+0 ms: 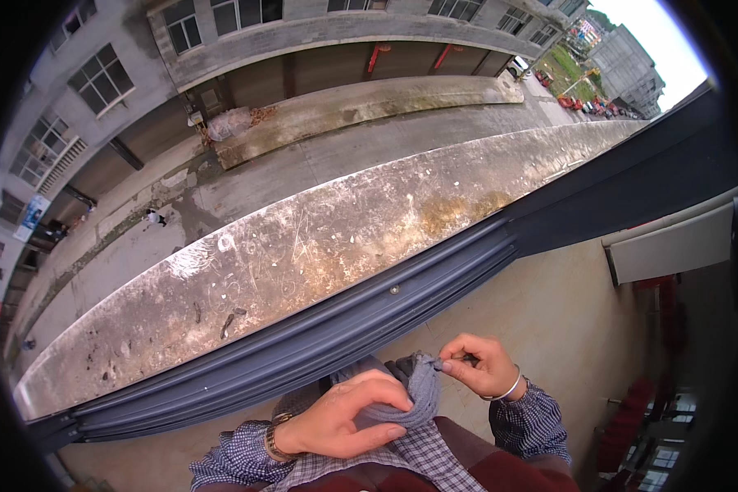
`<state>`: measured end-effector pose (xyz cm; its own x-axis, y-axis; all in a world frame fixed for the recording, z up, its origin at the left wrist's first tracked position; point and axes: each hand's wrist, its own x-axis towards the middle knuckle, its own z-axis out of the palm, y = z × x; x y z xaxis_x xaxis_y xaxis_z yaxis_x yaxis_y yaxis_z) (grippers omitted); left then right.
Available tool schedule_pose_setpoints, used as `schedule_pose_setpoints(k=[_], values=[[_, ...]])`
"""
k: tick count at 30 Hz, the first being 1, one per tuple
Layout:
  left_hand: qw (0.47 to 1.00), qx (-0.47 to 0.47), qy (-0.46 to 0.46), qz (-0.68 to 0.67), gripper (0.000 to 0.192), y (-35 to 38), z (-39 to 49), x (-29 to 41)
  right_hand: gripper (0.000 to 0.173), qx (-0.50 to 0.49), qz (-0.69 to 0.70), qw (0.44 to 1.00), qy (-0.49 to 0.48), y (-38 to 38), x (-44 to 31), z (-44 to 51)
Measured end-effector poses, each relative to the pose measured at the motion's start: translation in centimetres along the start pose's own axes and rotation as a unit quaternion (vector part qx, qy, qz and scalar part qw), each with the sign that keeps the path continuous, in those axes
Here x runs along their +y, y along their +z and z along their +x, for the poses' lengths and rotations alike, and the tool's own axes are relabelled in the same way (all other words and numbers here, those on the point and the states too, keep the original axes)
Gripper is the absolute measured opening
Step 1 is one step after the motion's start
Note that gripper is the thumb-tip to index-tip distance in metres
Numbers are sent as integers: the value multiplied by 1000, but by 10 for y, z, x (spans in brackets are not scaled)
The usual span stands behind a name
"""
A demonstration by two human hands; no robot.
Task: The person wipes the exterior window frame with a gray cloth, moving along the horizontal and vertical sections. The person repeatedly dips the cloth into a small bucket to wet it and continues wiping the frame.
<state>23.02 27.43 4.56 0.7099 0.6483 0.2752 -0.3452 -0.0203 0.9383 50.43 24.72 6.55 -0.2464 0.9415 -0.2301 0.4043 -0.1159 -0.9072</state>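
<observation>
A bunched grey-blue cloth (427, 396) hangs in front of my body, just inside the window frame. My left hand (347, 418) grips its folds from the left, thumb below and fingers over the top. With thumb and index finger, my right hand (482, 367) pinches the upper end of the cloth. Whether a small dark thing under the right fingers is part of the cloth, I cannot tell. A bracelet or watch (276, 436) circles my left wrist, and a pale bangle (509, 387) my right one. Checked sleeves cover both forearms.
The dark metal window frame (319, 350) runs diagonally just beyond my hands. Outside it lies a stained concrete ledge (319, 240), with a street (264, 184) far below. Tiled floor (528, 307) shows at the right, beside a white panel (670, 246).
</observation>
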Motion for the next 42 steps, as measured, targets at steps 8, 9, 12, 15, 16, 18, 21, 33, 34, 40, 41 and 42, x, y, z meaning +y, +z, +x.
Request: schedule_pose_setpoints(k=[8,9,12,15,16,18,21,33,34,40,41,42], values=[[944,26,-136,-299,54,59,59,-53,9,409,-77,906,-74,-46,-36,1],[931,29,-132,-338,55,71,76,-59,9,410,-172,892,-87,-51,-42,9],[860,39,-169,-481,57,87,120,-78,13,349,-437,822,-105,-64,-51,41],[794,100,-186,-570,52,96,147,-93,18,236,-570,783,-80,-75,-44,69],[775,125,-189,-590,49,96,151,-97,12,223,-597,768,-67,-78,-41,73],[793,108,-162,-578,47,94,148,-105,12,195,-620,758,-54,-81,-35,77],[793,92,-159,-581,39,89,142,-111,14,148,-664,733,-18,-85,-30,82],[800,57,-159,-576,36,69,93,-98,11,131,-408,901,-64,-46,-55,87],[808,54,-174,-561,42,62,74,-96,10,109,-391,909,-95,-29,-58,83],[783,12,-236,-575,70,5,-45,-72,18,-5,-89,989,-115,64,-76,75],[802,12,-292,-521,72,3,-55,-68,20,-6,-41,980,-195,78,-78,76],[812,-12,-298,-502,73,2,-55,-70,20,1,-36,982,-187,80,-79,76]])
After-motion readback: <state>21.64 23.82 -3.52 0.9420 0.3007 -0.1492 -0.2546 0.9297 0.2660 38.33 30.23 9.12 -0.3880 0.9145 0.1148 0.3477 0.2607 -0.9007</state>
